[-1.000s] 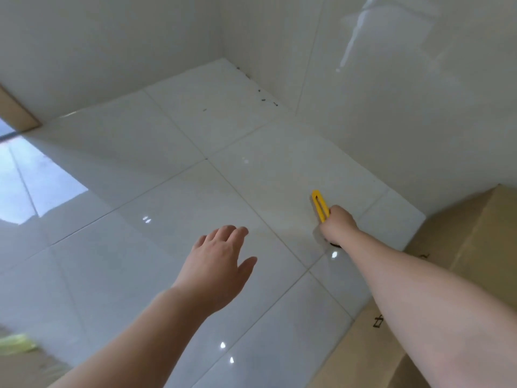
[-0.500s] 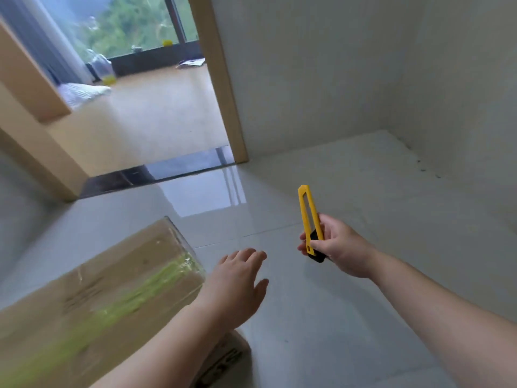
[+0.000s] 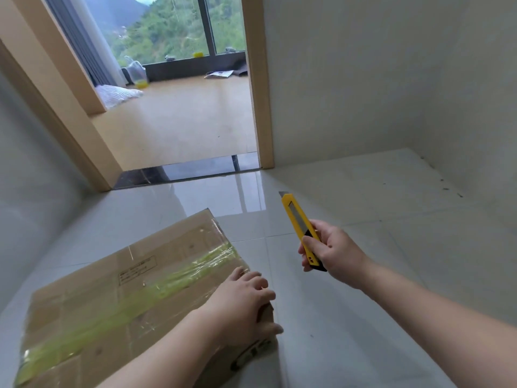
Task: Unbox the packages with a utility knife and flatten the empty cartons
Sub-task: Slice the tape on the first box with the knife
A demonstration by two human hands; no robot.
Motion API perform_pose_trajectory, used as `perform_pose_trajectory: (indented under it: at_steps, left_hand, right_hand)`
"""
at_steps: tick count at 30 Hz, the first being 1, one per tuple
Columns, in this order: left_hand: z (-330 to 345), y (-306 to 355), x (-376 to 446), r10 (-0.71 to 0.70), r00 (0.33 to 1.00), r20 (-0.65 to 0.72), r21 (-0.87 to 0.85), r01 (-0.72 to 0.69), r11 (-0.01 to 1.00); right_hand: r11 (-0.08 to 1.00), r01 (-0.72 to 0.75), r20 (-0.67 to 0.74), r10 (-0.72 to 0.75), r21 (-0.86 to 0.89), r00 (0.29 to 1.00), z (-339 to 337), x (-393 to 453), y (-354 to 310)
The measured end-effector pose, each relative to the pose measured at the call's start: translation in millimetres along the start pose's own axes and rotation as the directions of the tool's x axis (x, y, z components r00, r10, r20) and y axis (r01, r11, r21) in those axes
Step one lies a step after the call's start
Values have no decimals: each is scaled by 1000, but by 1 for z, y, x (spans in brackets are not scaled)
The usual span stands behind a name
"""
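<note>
While sealed carton [image 3: 134, 298] lies flat on tiled floor [image 3: 363, 317], left hand [image 3: 246, 303] laid over its near right corner, fingers relaxed, likely steadying. Right hand [image 3: 333, 253] clenched around utility knife [image 3: 300, 229], blade tip exposed, raised clear beside carton, presumably readied for yellow-green tape [image 3: 156, 289].

Left hand [image 3: 240, 306] has landed on the carton [image 3: 117, 298]; knife [image 3: 300, 228] blade now out.

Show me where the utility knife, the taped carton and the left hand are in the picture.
utility knife [image 3: 297, 219]: head view, on the yellow body above the fingers.
taped carton [image 3: 145, 281]: head view, on the top face near the green tape.
left hand [image 3: 240, 306]: head view, on the back of the hand.
</note>
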State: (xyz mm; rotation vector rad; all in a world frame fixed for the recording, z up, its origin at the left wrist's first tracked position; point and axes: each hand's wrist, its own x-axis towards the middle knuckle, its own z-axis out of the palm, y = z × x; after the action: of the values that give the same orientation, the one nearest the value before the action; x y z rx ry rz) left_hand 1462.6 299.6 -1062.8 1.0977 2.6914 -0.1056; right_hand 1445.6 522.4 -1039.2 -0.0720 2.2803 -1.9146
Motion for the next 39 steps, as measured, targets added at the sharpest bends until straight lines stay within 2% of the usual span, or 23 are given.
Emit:
perform_pose_trajectory:
  at_steps: [3, 9, 14, 17, 21, 24, 28, 34, 39]
  left_hand:
    - [13, -4, -5, 80, 996, -29, 62, -78, 995]
    - [24, -13, -21, 153, 987, -45, -17, -154, 988]
    - [29, -49, -51, 190, 982, -19, -79, -191, 978]
    - [35, -65, -72, 137, 988, -72, -149, -147, 978]
    - [42, -64, -83, -49, 992, -115, -166, 30, 986]
    - [41, -67, -82, -193, 975, -106, -173, 173, 970]
    - [42, -69, -78, -101, 987, -127, -123, 85, 989]
    - [54, -68, -71, -84, 937, -338, -114, 48, 992]
    - [57, -68, -72, -114, 936, -334, -155, 65, 986]
  right_hand:
    - [996, -48, -14, 47, -68, 999, 9, -2, 4]
    - [990, -84, -24, 82, -115, 996, 35, 8, 12]
    - [976, -149, 114, 168, -158, 979, 59, 18, 19]
    - [968, -172, 209, 209, -181, 955, 75, 25, 26]
    - [979, -104, 238, 144, -173, 961, 95, 32, 29]
    - [982, -36, 211, 76, -187, 975, 102, 35, 29]
    - [987, -10, 135, 32, -162, 990, 101, 40, 32]
    - [987, -66, 10, 69, -147, 998, 105, 59, 39]
    - [985, -142, -47, 138, -99, 989, 121, 83, 41]
